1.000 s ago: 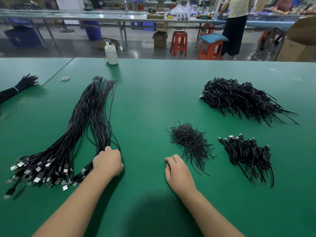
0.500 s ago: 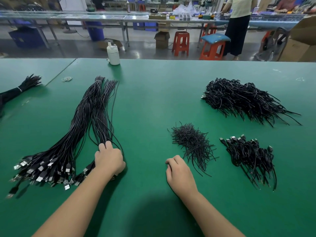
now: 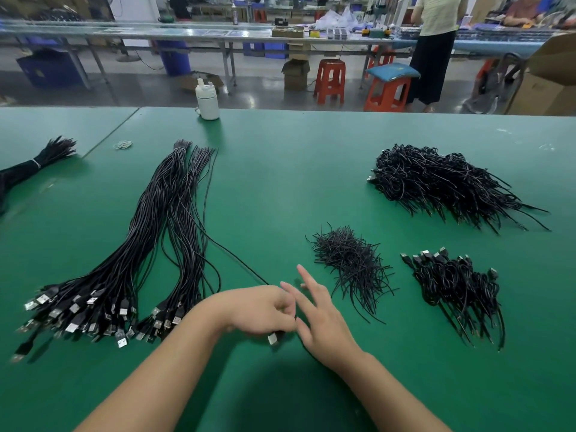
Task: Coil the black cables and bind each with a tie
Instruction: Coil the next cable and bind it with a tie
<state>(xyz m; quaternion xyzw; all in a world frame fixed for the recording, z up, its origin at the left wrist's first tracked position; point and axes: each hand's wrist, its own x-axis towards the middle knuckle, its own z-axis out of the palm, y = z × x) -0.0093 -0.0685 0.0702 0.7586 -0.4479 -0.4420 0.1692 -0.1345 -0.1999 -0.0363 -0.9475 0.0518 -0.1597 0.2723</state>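
Black, thin and rubbery, a single USB cable (image 3: 237, 260) runs from the far-left bundle of straight black cables (image 3: 149, 244) across the green felt table (image 3: 280, 169) to the left hand (image 3: 261, 310), whose fingers are curled round its near end, the silver plug (image 3: 272, 339) poking out below the knuckles. Touching it on the right, the right hand (image 3: 321, 319) has fingers spread and straight, gripping nothing.

Winding looks about to start. To do it well, I would pin the plug firmly, lay even loops over the spread right fingers, and keep slack from snagging the bundle.

Just right of the hands lies the heap of short black wire ties (image 3: 352, 263); finished coiled cables (image 3: 458, 285) sit further right.
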